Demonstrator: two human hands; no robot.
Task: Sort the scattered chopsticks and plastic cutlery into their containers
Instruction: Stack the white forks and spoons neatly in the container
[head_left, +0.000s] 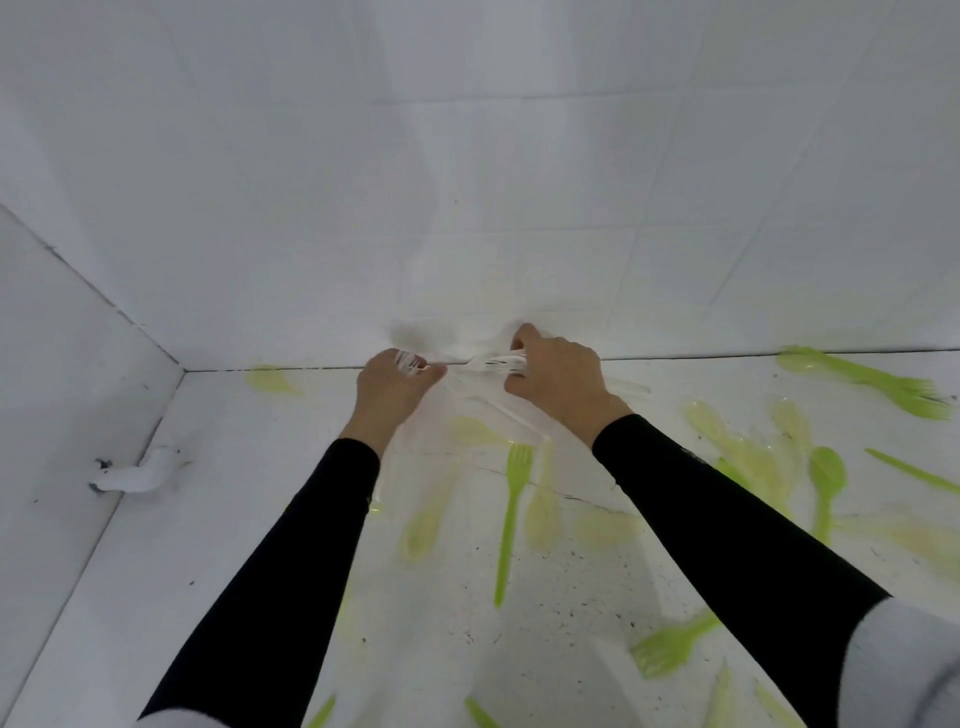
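Clear plastic cutlery is seen in the head view, held in both hands close to the foot of the tiled wall (467, 182). A bundle (493, 364) of it is gripped in the right hand (558, 379), whose fingers are curled round the handles, with the free ends pointing toward the left hand (395, 384). A few clear pieces (408, 361) are pinched between the thumb and curled fingers of the left hand; whether these are forks or spoons cannot be told, as the plastic is blurred against the white background. The two hands are near each other but apart. More clear utensils (509, 410) appear to lie on the white surface (208, 519) just below the hands.

Green cutlery is scattered over that surface. A bright green fork (511, 514) is laid lengthwise between the black-sleeved forearms (291, 571), tines toward the wall. Pale yellow-green spoons (423, 530) are spread beside it. A green spoon (826, 478) and a second fork (670, 647) are found to the right. A small white fitting (137, 475) is fixed low on the left wall.
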